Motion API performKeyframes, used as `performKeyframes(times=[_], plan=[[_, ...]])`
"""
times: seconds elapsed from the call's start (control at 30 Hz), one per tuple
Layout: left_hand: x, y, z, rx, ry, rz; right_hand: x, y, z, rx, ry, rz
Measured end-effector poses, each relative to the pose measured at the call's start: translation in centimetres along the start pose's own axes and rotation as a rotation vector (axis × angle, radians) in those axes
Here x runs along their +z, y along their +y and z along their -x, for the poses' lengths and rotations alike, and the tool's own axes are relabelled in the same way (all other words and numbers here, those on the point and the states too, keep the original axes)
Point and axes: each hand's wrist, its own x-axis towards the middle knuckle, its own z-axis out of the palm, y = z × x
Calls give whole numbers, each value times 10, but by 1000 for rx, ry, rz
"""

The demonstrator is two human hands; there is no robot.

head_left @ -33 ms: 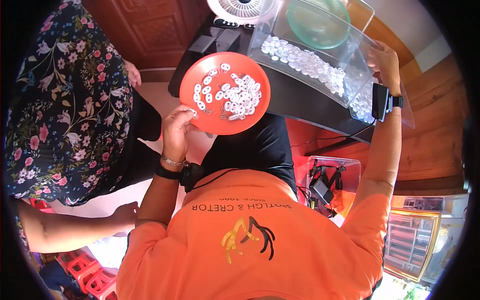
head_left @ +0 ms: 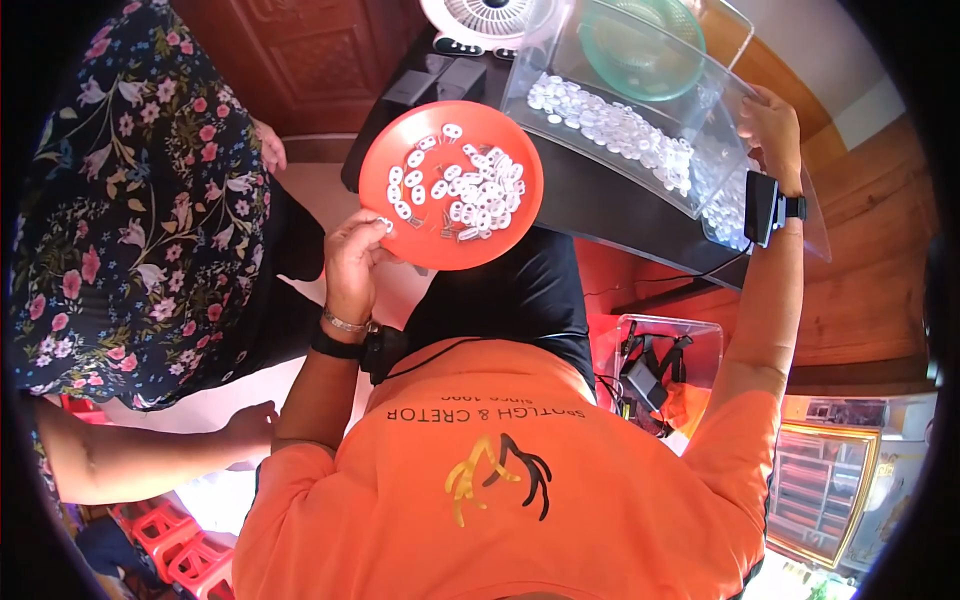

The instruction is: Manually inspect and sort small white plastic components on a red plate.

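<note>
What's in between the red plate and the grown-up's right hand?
The head view shows some black table and a clear box with white pieces between the red plate and the right hand.

Beyond the red plate [head_left: 490, 122], the fan [head_left: 490, 14] is cut off by the top edge. The plate's rim partly hides the left fingers [head_left: 360, 232]; on it, heaped white pieces [head_left: 490, 190] overlap, hiding some.

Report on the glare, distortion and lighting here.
Head view: fisheye bending curves the dark table; the bright patch at lower left is blown out to white; glare washes detail from the pale discs; the red plate looks reasonably sharp.
</note>
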Motion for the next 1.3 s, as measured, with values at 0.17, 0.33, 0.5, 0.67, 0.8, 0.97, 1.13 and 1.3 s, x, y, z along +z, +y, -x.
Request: performKeyframes(times=[0.17, 0.33, 0.5, 0.67, 0.8, 0.97, 1.13, 1.3], plan=[[-6, 17, 0, 65, 28, 57, 4, 9, -2, 65, 32, 161], [-7, 27, 0, 56, 50, 18, 21, 28, -8, 41, 58, 217], [-9, 27, -6, 31, 65, 25, 33, 38, -7, 48, -16, 140], [-14, 25, -13, 44, 45, 23, 38, 64, -9, -35, -52, 22], [-13, 28, -13, 47, 61, 11, 41, 51, -4, 9, -83, 37], [-14, 29, -11, 22, 32, -13, 40, 37, 3, 42, -126, 75], [-6, 30, -10, 1, 15, -56, 28, 48, 14, -367, 44, 194], [-9, 25, -13, -27, 4, -61, 19, -47, 80, -258, 270, 256]])
